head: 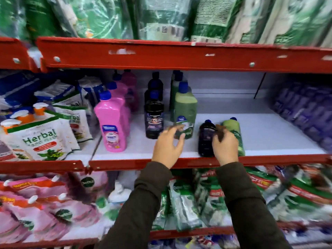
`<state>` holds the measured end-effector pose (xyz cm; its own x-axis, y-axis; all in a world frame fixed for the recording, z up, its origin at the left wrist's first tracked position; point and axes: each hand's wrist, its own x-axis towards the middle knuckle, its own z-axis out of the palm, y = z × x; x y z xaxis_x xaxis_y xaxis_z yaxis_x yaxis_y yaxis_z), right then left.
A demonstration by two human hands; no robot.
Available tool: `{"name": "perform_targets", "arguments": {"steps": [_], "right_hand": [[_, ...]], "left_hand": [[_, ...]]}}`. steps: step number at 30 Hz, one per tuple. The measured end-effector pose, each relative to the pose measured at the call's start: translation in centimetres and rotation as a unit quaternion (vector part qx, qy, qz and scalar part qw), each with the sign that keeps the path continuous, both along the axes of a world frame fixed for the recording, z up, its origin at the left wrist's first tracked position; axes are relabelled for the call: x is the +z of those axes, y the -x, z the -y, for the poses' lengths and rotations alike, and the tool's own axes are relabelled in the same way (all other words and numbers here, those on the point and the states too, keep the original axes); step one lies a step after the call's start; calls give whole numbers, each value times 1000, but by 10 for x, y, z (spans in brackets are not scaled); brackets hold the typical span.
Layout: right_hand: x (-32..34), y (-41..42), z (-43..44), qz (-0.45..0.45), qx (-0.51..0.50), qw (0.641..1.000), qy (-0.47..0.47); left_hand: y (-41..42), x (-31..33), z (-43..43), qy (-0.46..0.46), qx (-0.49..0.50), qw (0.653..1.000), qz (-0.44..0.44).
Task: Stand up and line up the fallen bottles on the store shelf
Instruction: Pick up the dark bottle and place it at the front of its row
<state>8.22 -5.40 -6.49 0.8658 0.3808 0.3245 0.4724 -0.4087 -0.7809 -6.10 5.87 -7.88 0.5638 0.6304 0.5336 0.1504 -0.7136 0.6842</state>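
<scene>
Two bottles lie flat on the white shelf [269, 133], caps pointing to the back: a dark bottle [205, 137] and a green bottle [234, 130] right of it. My right hand [225, 147] rests over both where they meet, fingers curled across them. My left hand [168, 146] hovers with fingers apart just in front of an upright green bottle [185, 112], holding nothing. Left of that stand a row of dark bottles [154, 119] and a row of pink bottles [112, 123], all with blue caps.
Herbal hand wash pouches [41, 139] lean at the left of the shelf. Purple packs [305, 112] fill its right end. A red shelf lip [125, 164] runs along the front, a red beam [179, 56] overhead. Refill pouches [188, 203] crowd the shelf below.
</scene>
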Motion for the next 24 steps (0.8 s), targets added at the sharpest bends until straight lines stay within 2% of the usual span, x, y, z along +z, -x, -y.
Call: {"name": "perform_targets", "arguments": {"steps": [2,4,7,9,12,15,19,22,24], "right_hand": [[5,-15,10,-18,-3,998,60],[8,-23,12,-26,16,996,87],[7,-34,10,-34,50,992,108],[7,-40,7,-52,64,989,121],[5,-45,2,-57,74,985,144],[3,-48,2,-61,75,987,129],[-4,-60,7,-110,114,985,70],[-2,-60,18,-181,177,965,-73],[1,-51,29,-187,199,950,-150]], "left_hand": [[-44,-1,11,61,-6,994,-93],[-78,-1,18,145,5,971,-189],[-107,-3,18,203,9,950,-235],[-115,-8,11,265,-4,939,-220],[-120,-23,-1,381,-35,915,-131],[-114,-22,9,410,-36,909,-62],[-102,-9,26,356,-80,931,12],[-91,-8,28,298,-106,948,44],[-78,-7,30,268,-115,955,49]]}}
